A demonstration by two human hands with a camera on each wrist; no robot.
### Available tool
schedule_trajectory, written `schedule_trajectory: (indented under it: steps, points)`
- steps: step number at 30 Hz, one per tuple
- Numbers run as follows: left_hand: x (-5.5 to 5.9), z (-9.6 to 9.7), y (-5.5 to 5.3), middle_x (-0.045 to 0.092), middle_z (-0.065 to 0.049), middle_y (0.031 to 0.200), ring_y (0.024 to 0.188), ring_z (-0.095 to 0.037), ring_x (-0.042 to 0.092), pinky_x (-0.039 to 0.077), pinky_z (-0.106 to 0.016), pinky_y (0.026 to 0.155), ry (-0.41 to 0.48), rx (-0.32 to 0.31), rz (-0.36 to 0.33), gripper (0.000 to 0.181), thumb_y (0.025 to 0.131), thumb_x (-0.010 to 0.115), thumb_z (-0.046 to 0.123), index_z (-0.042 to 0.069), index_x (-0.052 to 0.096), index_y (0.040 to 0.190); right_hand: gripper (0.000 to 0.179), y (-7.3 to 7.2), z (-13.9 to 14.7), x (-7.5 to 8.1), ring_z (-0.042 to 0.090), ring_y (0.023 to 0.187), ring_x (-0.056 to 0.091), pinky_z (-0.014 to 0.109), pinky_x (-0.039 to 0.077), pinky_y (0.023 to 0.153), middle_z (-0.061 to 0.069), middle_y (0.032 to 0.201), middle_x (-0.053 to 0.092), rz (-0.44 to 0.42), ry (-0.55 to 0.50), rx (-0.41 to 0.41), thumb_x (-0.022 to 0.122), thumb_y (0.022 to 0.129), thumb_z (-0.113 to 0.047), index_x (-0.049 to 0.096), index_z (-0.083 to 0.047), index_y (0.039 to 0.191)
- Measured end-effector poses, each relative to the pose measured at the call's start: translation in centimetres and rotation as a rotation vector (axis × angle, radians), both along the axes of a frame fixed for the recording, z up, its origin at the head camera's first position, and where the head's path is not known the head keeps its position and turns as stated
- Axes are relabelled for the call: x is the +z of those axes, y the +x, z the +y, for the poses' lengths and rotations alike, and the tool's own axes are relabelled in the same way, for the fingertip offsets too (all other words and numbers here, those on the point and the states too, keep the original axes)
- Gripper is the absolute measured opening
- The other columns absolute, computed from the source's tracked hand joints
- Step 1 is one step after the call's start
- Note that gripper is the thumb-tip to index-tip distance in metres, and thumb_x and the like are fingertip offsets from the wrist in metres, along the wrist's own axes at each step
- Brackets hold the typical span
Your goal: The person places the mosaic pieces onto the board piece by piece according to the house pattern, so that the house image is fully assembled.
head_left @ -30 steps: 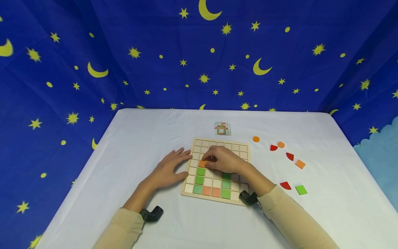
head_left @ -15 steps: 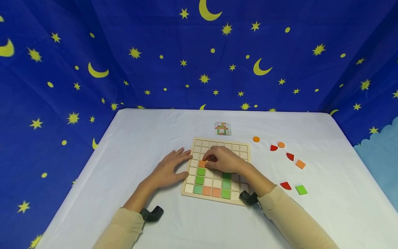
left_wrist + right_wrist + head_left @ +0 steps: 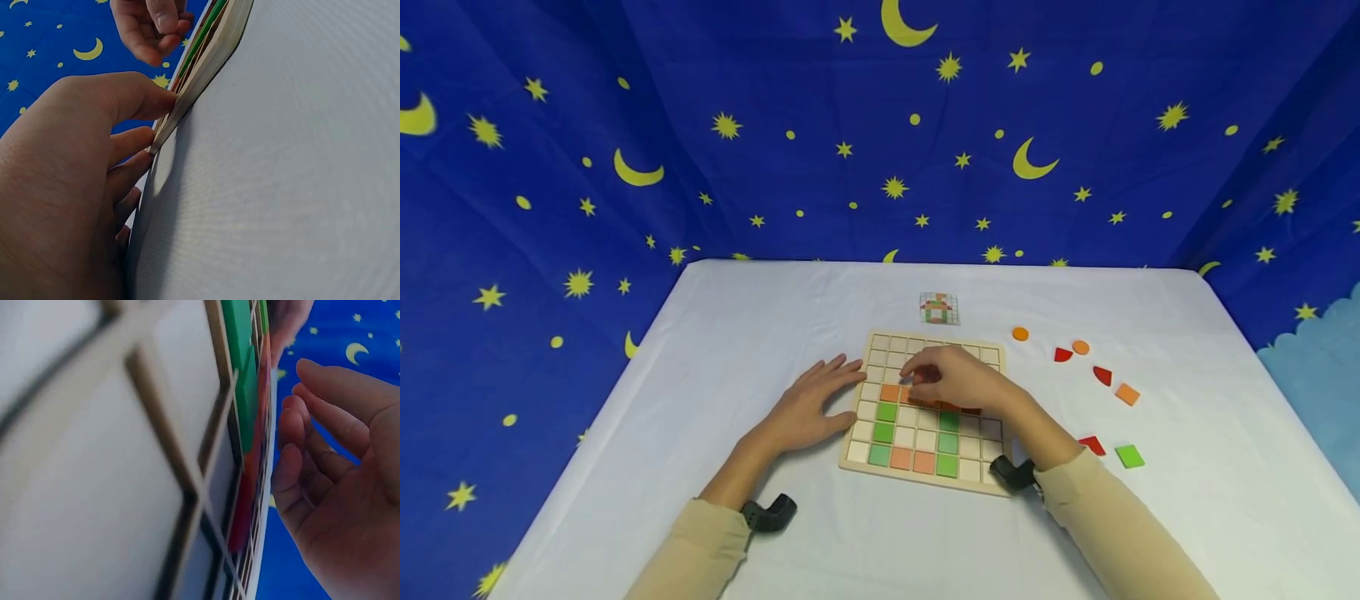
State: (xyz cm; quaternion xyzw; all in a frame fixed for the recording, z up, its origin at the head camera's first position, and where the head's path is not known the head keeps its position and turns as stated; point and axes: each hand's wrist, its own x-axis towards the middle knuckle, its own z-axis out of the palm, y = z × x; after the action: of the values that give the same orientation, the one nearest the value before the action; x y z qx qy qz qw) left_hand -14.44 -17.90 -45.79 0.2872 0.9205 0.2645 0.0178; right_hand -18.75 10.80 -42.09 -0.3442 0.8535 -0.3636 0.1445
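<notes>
A wooden grid board [image 3: 905,437] lies on the white table, with green, orange and salmon square tiles set in its cells. My left hand [image 3: 808,408] lies at the board's left side, fingers spread; in the left wrist view its thumb [image 3: 140,97] and fingers touch the board's edge. Over the middle of the board is my right hand [image 3: 962,379]. Its fingers are loosely bent, and the right wrist view shows nothing between thumb and fingertips. Beneath it runs a row with an orange tile [image 3: 890,392] at its left end, partly hidden by the hand. Below that tile sits a green tile [image 3: 886,412].
A small pattern card [image 3: 939,308] lies behind the board. To the right are loose pieces: orange discs [image 3: 1020,333], red quarter-circle pieces [image 3: 1102,376], an orange square [image 3: 1127,394] and a green square [image 3: 1130,457]. A blue star-patterned cloth [image 3: 812,167] hangs behind the table.
My right hand has drawn back slightly to the right from the orange tile at the row's left end, uncovering more of it and part of its neighbour. My left hand stays put.
</notes>
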Motion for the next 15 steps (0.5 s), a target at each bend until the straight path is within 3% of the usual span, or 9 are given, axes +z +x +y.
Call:
schedule_trajectory:
  steps: [6, 15]
  points:
    - [-0.1, 0.1, 0.0, 0.035, 0.006, 0.152, 0.143, -0.019, 0.02, 0.011, -0.038, 0.117, -0.007, -0.002, 0.0, 0.06, 0.086, 0.065, 0.035, 0.02, 0.049, 0.142, 0.027, -0.2, 2.2, 0.1, 0.017, 0.076, 0.056, 0.032, 0.051, 0.067, -0.005, 0.091, 0.063, -0.042, -0.035, -0.05, 0.071, 0.089, -0.021, 0.069, -0.011, 0.114]
    - [0.1, 0.1, 0.0, 0.037, 0.002, 0.151, 0.142, -0.024, 0.022, 0.013, -0.043, 0.117, 0.01, -0.017, 0.016, 0.06, 0.085, 0.067, 0.031, 0.016, 0.05, 0.141, 0.029, 0.1, 5.3, 1.0, 0.018, 0.078, 0.058, 0.033, 0.053, 0.066, -0.003, 0.09, 0.063, -0.022, -0.038, -0.137, 0.069, 0.089, -0.018, 0.068, -0.008, 0.116]
